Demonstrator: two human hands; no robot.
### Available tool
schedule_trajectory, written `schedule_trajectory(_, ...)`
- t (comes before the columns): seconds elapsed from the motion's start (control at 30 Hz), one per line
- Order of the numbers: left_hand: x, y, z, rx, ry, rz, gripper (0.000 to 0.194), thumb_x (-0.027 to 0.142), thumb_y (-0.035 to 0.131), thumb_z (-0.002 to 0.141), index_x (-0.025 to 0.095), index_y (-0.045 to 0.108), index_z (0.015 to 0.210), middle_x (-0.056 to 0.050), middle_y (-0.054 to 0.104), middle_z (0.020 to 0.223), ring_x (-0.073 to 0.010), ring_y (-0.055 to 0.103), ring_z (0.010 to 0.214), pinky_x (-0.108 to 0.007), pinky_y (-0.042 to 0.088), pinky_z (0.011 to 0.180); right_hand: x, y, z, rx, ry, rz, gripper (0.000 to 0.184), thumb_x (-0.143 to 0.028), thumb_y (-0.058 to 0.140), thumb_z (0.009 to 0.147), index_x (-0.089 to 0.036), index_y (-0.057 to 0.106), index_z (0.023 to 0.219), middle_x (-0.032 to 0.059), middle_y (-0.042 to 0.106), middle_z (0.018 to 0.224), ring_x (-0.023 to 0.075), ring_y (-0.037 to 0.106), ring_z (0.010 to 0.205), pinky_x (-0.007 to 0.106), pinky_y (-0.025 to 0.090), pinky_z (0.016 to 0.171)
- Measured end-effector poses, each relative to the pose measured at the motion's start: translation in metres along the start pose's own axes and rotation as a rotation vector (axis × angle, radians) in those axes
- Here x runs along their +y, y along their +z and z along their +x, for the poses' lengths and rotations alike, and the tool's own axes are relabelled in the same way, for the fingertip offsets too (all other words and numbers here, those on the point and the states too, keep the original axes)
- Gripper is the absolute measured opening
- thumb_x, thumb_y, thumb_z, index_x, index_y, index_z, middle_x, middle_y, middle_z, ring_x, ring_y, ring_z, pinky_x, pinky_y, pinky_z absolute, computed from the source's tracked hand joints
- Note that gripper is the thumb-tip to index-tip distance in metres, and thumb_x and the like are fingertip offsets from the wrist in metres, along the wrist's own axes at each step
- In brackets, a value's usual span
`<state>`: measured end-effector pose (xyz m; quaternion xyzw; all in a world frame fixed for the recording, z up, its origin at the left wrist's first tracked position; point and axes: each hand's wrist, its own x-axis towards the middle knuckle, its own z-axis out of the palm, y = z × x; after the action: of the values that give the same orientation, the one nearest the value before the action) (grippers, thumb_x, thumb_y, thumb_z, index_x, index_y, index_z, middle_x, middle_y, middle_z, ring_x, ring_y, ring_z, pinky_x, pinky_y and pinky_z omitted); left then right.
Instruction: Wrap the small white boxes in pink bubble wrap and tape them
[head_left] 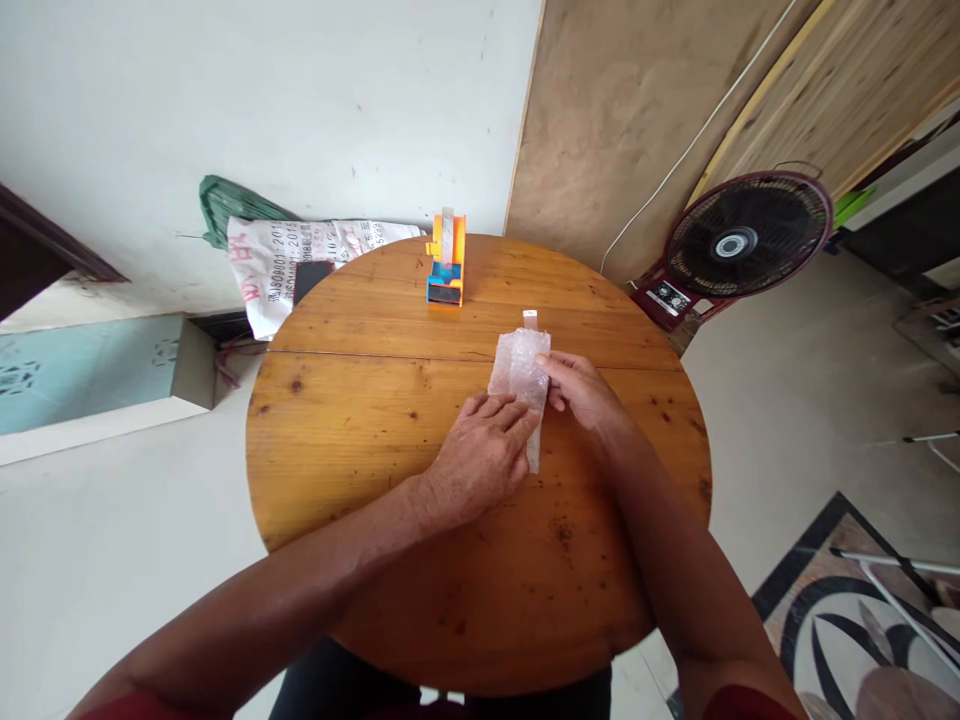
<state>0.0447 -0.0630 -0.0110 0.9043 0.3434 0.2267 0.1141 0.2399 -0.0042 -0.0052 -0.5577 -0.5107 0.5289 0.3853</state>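
A piece of bubble wrap [521,358] lies on the round wooden table [360,430], folded over on itself. From its far end sticks out a small pale strip [530,319]; whatever is inside the wrap I cannot make out. My left hand [487,445] rests flat across the near part of the wrap, fingers stretched out over it. At the wrap's right edge my right hand [574,385] pinches the plastic between thumb and fingers. An orange and blue tape dispenser [446,262] with a roll of clear tape stands beyond the wrap, towards the table's far edge.
Behind the table's far left edge lie a printed white sack [259,265] and a green bag [236,205]. A dark red fan [731,245] stands beyond the right edge. A pale blue box [97,375] sits at left. A white cord [697,140] hangs along the wall.
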Motion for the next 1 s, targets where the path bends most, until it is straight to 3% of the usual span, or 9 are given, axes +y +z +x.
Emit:
schedule_trajectory(0.17, 0.001, -0.002, 0.000, -0.022, -0.005, -0.003, 0.038, 0.015, 0.051, 0.091, 0.014, 0.063, 0.127, -0.011, 0.069, 0.130, -0.0306, 0.058, 0.127, -0.049, 0.042, 0.107, 0.008, 0.016, 0.005, 0.174, -0.070, -0.080, 0.031, -0.050, 0.068, 0.072, -0.020, 0.058, 0.069, -0.0067, 0.043, 0.053, 0.0082, 0.034, 0.044, 0.024, 0.024, 0.038)
schedule_trajectory(0.3, 0.001, -0.003, 0.001, -0.020, -0.002, 0.004, 0.038, 0.015, 0.050, 0.091, 0.015, 0.063, 0.128, -0.012, 0.069, 0.130, -0.0289, 0.060, 0.123, -0.047, 0.043, 0.105, 0.015, 0.017, 0.009, 0.246, -0.143, -0.126, 0.029, -0.047, 0.068, 0.072, -0.020, 0.057, 0.066, -0.0046, 0.046, 0.059, 0.0107, 0.040, 0.055, 0.024, 0.031, 0.047)
schedule_trajectory(0.43, 0.001, -0.003, 0.002, -0.031, -0.017, -0.014, 0.039, 0.014, 0.051, 0.090, 0.015, 0.063, 0.127, -0.012, 0.069, 0.131, -0.0292, 0.060, 0.122, -0.048, 0.043, 0.105, 0.018, 0.015, 0.011, 0.229, -0.185, -0.080, 0.028, -0.044, 0.070, 0.071, -0.019, 0.059, 0.068, -0.0034, 0.053, 0.065, 0.0127, 0.047, 0.066, 0.025, 0.039, 0.059)
schedule_trajectory(0.67, 0.001, -0.004, 0.001, 0.019, -0.074, -0.058, 0.036, 0.015, 0.052, 0.088, 0.015, 0.068, 0.120, -0.011, 0.070, 0.126, -0.0316, 0.053, 0.128, -0.048, 0.042, 0.105, 0.016, 0.022, 0.007, 0.180, -0.157, 0.169, 0.038, -0.049, 0.075, 0.067, -0.021, 0.069, 0.092, 0.0010, 0.069, 0.085, 0.0183, 0.062, 0.081, 0.032, 0.051, 0.077)
schedule_trajectory(0.83, 0.000, -0.005, -0.001, 0.056, -0.158, 0.003, 0.035, 0.022, 0.058, 0.085, 0.021, 0.073, 0.116, -0.012, 0.064, 0.121, -0.0313, 0.053, 0.109, -0.046, 0.044, 0.092, 0.008, 0.025, -0.005, 0.139, -0.189, 0.178, 0.039, -0.051, 0.076, 0.070, -0.021, 0.069, 0.094, 0.0035, 0.071, 0.094, 0.0211, 0.066, 0.089, 0.034, 0.053, 0.080)
schedule_trajectory(1.0, -0.002, -0.005, -0.001, 0.026, -0.181, 0.019, 0.040, 0.025, 0.058, 0.085, 0.025, 0.072, 0.123, -0.011, 0.062, 0.114, -0.0288, 0.051, 0.103, -0.043, 0.043, 0.090, 0.001, 0.027, -0.016, 0.076, -0.222, 0.170, 0.047, -0.055, 0.073, 0.072, -0.023, 0.066, 0.106, 0.0049, 0.073, 0.105, 0.0244, 0.068, 0.102, 0.038, 0.056, 0.088)
